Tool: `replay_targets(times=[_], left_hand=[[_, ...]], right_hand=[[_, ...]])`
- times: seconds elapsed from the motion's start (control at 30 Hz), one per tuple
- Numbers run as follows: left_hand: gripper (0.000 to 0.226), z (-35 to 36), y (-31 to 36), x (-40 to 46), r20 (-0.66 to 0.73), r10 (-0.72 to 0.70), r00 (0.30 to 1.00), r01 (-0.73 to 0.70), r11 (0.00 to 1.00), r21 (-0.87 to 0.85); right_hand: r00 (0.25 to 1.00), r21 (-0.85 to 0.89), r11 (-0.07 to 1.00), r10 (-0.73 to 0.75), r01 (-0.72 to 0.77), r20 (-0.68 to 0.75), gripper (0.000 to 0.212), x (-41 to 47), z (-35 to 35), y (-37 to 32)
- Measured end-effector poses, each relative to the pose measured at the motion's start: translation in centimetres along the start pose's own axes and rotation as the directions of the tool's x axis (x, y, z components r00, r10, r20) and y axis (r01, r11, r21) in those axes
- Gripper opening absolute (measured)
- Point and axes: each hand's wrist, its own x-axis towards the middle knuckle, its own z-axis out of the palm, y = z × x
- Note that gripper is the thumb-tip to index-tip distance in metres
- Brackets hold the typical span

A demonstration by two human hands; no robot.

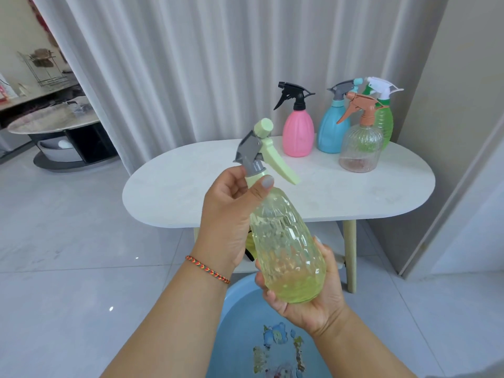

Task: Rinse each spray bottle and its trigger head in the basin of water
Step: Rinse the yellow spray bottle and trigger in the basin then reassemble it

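Observation:
I hold a clear yellow spray bottle (283, 246) tilted above the blue basin (240, 298). My right hand (308, 298) cups its base. My left hand (231, 214) grips its neck, just under the pale green and grey trigger head (259, 148), which sits on the bottle. On the white table behind stand a pink bottle (297, 135) with a black trigger, a blue bottle (332, 129) with a grey trigger, a clear bottle (361, 147) with an orange trigger and a green bottle (385, 124) with a white trigger.
The oval white table (204, 186) stands on wooden legs over a lower shelf. The basin, with a cartoon print on its bottom, sits on the tiled floor under my arms. White curtains hang behind. A round coffee table (54, 126) is far left.

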Motion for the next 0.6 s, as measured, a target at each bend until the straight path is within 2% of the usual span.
replay_targets(times=[0.07,0.17,0.23,0.37,0.4,0.47,0.53,0.6], left_hand=[[0.019,-0.33,0.08,0.08,0.055,-0.036,0.998,0.039,0.998,-0.05],[0.019,-0.73,0.73,-0.12,0.205,-0.087,0.975,0.129,0.972,-0.197],[0.024,-0.65,0.84,-0.17,0.195,-0.103,0.975,0.146,0.965,-0.219],[0.027,-0.11,0.36,-0.04,0.018,-0.139,0.99,0.14,0.986,-0.088],[0.024,-0.24,0.3,-0.01,0.02,-0.149,0.989,0.15,0.985,-0.085],[0.015,-0.59,0.49,-0.03,0.116,-0.176,0.978,0.192,0.97,-0.151],[0.02,-0.78,0.69,-0.11,0.188,-0.188,0.964,0.225,0.954,-0.198],[0.023,-0.6,0.56,-0.13,0.155,-0.177,0.972,0.203,0.965,-0.168]], right_hand=[[1.0,0.001,1.0,0.003,-0.003,-0.005,0.077,-0.03,-0.09,-0.03],[1.0,-0.004,1.0,-0.006,0.006,0.003,0.075,-0.11,-0.07,-0.12],[1.0,-0.022,0.999,-0.029,0.029,0.003,0.074,-0.2,0.12,-0.07],[0.997,-0.07,0.995,-0.074,0.074,0.003,0.07,-0.17,0.38,0.15],[0.998,-0.068,0.995,-0.069,0.069,0.003,0.07,-0.16,0.31,0.22],[0.999,-0.038,0.998,-0.043,0.044,0.021,0.072,-0.19,0.19,0.28],[0.999,-0.015,0.999,-0.041,0.041,0.027,0.075,-0.21,0.19,0.29],[0.997,-0.018,0.997,-0.072,0.072,0.017,0.076,-0.17,0.55,0.23]])
